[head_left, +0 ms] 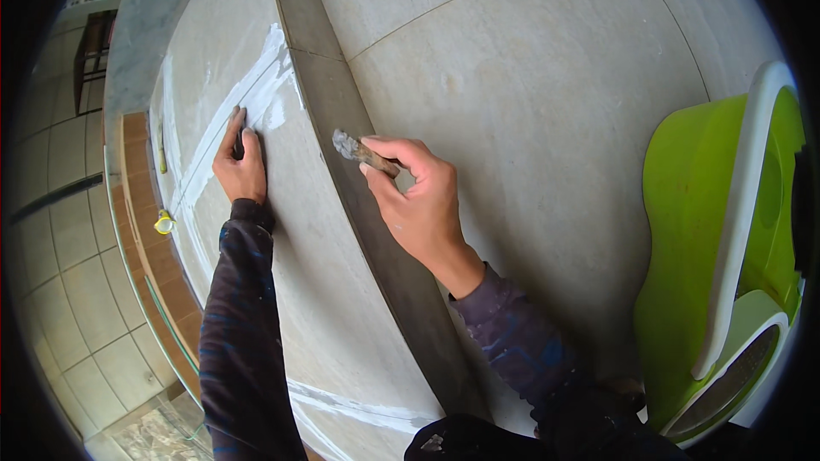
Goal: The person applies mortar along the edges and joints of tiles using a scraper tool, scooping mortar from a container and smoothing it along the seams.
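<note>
My left hand [239, 172] rests on a grey tiled ledge [299, 248], with its fingertips beside a joint smeared with white paste [224, 132]. Its thumb and forefinger are apart; the dark gap between them looks like shadow. My right hand [424, 196] is raised over the dark edge of the ledge. Between thumb and fingers it pinches a short brown stick-like tool [376, 159], whose far end is caked in grey-white material. The tool's exact kind does not show. More white paste [359, 405] runs along another joint close to me.
On the right stands a lime-green plastic bucket [688, 196] with a white rim. A yellow and white round item [164, 222] and a thin greenish stick [162, 149] lie at the ledge's left side. Beyond a brown tiled border [141, 179] is a lower tiled floor [77, 256].
</note>
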### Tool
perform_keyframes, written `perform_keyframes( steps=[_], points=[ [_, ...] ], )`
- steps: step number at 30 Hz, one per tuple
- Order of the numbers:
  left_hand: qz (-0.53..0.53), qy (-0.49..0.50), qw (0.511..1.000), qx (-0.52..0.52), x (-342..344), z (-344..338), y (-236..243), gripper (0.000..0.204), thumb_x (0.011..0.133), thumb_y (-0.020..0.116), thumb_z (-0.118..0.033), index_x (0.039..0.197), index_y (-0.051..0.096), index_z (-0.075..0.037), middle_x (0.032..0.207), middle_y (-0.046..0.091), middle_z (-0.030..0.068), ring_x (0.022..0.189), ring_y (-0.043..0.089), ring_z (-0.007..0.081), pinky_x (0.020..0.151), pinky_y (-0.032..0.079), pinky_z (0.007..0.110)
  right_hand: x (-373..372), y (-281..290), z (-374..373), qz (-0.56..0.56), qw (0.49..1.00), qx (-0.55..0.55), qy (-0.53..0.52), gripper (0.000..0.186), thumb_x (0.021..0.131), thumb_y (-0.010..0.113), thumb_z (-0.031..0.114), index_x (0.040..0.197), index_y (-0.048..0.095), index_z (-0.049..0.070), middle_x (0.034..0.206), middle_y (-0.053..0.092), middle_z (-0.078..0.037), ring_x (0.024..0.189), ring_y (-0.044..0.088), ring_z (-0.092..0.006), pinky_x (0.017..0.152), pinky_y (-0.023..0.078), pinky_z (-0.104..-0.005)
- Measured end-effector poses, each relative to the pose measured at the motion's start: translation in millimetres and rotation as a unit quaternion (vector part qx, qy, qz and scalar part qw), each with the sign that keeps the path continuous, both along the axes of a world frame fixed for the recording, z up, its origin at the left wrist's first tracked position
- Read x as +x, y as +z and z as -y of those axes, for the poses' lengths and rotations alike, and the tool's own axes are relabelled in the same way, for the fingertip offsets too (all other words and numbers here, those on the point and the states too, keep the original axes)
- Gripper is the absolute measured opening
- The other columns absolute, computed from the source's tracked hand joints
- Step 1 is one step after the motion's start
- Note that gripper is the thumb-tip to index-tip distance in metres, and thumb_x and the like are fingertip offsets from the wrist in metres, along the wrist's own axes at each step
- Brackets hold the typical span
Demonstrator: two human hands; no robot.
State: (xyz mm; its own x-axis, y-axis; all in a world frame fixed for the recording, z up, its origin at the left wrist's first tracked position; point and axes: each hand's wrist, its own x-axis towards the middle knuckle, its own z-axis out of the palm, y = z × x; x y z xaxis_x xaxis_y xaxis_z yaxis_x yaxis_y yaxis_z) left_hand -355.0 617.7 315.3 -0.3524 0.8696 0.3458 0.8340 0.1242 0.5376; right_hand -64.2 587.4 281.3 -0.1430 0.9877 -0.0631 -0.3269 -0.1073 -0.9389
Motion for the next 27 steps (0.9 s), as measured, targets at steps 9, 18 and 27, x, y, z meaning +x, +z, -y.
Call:
perform_keyframes(
  steps=[9,18,27],
  points=[
    [0.003,-0.014,1.0,0.006,4.9,-4.3,-4.4,0.04,0.097,0.059,-0.01,0.133,0.071,0.002,0.143,0.068,0.0187,0.137,0.06,0.0276,0.118,0.04,0.036,-5.9,-23.1,-11.5,0.064,0.969,0.236,-0.025,0.025,0.081,0.072,-0.01,0.105,0.075,-0.003,0.104,0.072,-0.011,0.099,0.067,-0.0317,0.085,0.057,-0.04],
    [0.012,-0.017,1.0,0.009,9.5,-7.2,-9.1,0.04,0.097,0.059,-0.01,0.133,0.071,0.002,0.142,0.068,0.0193,0.137,0.061,0.0274,0.117,0.042,0.036,-9.5,-14.2,-70.9,0.012,0.991,0.116,-0.064,0.023,0.094,0.062,-0.007,0.116,0.066,0.0,0.097,0.074,-0.018,0.081,0.07,-0.0362,0.077,0.055,-0.0403],
    [0.008,-0.006,1.0,0.009,7.8,-0.4,0.2,0.039,0.097,0.058,-0.008,0.133,0.07,0.004,0.143,0.067,0.0197,0.138,0.06,0.0281,0.118,0.041,0.036,7.7,-15.7,3.9,0.014,0.981,0.192,-0.004,0.026,0.094,0.064,-0.007,0.119,0.067,-0.001,0.103,0.073,-0.019,0.09,0.072,-0.0361,0.083,0.056,-0.0413]
  ],
)
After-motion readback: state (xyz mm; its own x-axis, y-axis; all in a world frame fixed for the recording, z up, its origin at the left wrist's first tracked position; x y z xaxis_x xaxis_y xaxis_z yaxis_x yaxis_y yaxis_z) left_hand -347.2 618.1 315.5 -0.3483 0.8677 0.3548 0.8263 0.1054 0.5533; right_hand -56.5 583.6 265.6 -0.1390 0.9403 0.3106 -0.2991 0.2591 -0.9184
